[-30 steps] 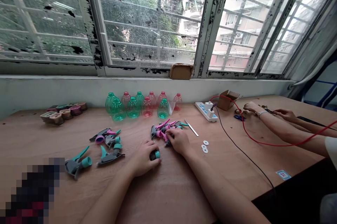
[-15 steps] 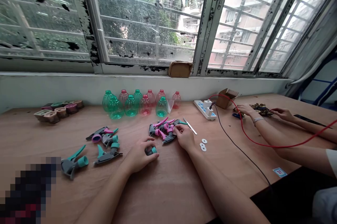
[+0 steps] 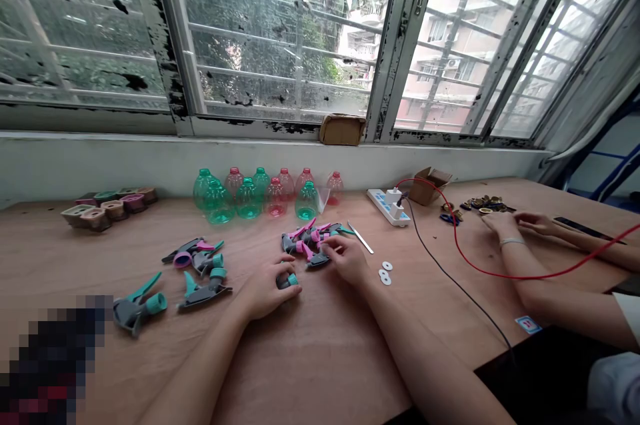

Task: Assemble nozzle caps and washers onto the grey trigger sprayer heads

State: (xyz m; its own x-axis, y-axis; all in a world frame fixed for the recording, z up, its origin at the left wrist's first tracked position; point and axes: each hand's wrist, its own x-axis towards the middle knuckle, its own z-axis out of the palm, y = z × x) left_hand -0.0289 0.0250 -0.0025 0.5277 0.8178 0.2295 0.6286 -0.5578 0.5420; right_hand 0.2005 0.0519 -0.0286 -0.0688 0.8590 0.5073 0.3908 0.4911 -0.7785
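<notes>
Left hand (image 3: pixel 264 290) grips teal-capped sprayer head (image 3: pixel 289 280), pressed on counter (image 3: pixel 320 345). Right hand (image 3: pixel 346 260) fingers rest on sprayer pile (image 3: pixel 311 240) just ahead; can't tell its grip. Risk: tangled triggers likely drag neighbours along, or the wrist sweeps washers (image 3: pixel 384 272) just beside it.

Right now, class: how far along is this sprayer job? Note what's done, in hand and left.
Seemingly done: several sprayer heads set apart at the left. In hand: the left hand grips a teal-tipped piece; the right hand touches the middle pile. Left: that pile, and the bottles standing without sprayers.
</notes>
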